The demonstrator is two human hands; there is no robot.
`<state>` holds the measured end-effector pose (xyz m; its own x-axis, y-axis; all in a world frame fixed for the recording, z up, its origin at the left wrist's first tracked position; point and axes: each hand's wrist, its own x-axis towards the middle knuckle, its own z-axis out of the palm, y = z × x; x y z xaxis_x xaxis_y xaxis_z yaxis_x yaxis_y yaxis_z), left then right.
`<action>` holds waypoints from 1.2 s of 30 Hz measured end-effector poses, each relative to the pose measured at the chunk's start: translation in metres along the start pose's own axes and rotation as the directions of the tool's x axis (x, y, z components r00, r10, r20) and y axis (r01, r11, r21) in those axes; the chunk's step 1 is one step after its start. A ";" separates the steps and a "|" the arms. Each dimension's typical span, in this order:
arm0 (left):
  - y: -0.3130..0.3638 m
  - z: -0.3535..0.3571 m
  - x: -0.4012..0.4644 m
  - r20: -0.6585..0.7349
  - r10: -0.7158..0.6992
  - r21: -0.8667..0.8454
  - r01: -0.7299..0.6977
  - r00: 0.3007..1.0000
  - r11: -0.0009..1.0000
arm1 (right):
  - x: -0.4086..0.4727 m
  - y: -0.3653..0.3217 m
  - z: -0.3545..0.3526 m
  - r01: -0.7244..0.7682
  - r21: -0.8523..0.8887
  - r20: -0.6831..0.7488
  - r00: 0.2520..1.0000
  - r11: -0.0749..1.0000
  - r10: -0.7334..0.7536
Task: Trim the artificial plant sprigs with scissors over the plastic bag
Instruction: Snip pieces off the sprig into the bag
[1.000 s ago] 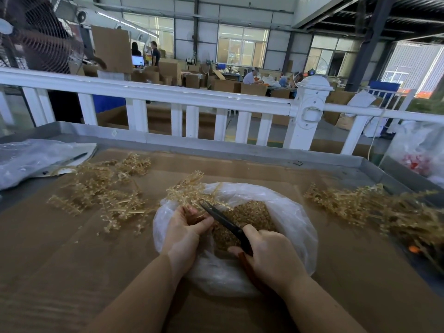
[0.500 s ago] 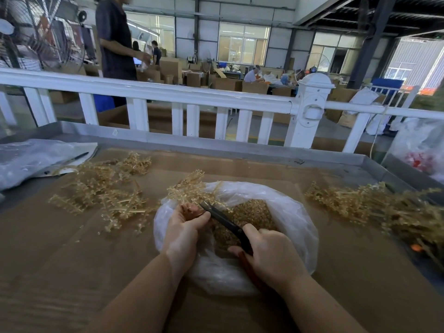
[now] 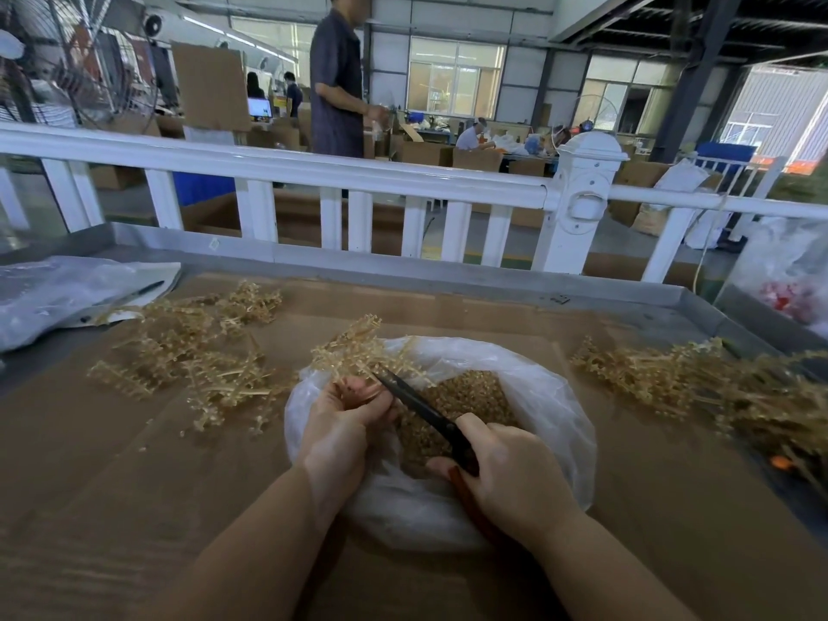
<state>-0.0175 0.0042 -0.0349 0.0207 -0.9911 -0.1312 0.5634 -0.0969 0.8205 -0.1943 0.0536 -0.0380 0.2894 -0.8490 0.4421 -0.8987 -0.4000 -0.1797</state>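
1. My left hand (image 3: 345, 412), centre of the frame, pinches a sprig (image 3: 358, 347) by its stem; the branches fan up and away over the far left rim of the plastic bag (image 3: 555, 396).
2. My right hand (image 3: 511, 468), lower centre, is curled round the scissors (image 3: 421, 407); the dark blades point up-left and their tips meet the sprig just beside my left fingers (image 3: 358, 387). Blades look nearly together; I cannot tell if they are fully closed.
3. The bag lies open on the tabletop (image 3: 157, 486), a bed of tan cuttings (image 3: 461, 396) inside, right under the blades.
4. Step in hand, as I judge it: snipping pieces off the held sprig, mid-cut.
5. Pile of sprigs (image 3: 188, 351) at centre left, another pile (image 3: 699, 383) at right; which is trimmed I cannot say.
6. Next move calls for keeping the cut above the bag opening and the blade tips off my left fingers, then working along the stem.
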 end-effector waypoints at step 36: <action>0.007 0.004 0.001 0.100 -0.068 0.049 0.064 0.993 0.997 | 0.003 -0.005 -0.015 -0.073 0.013 0.082 0.994 0.997 0.072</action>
<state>-0.0171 0.0023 -0.0270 -0.1005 -0.9863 -0.1307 0.5224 -0.1641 0.8368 -0.1936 0.0578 -0.0228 0.2504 -0.9008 0.3548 -0.9132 -0.3414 -0.2224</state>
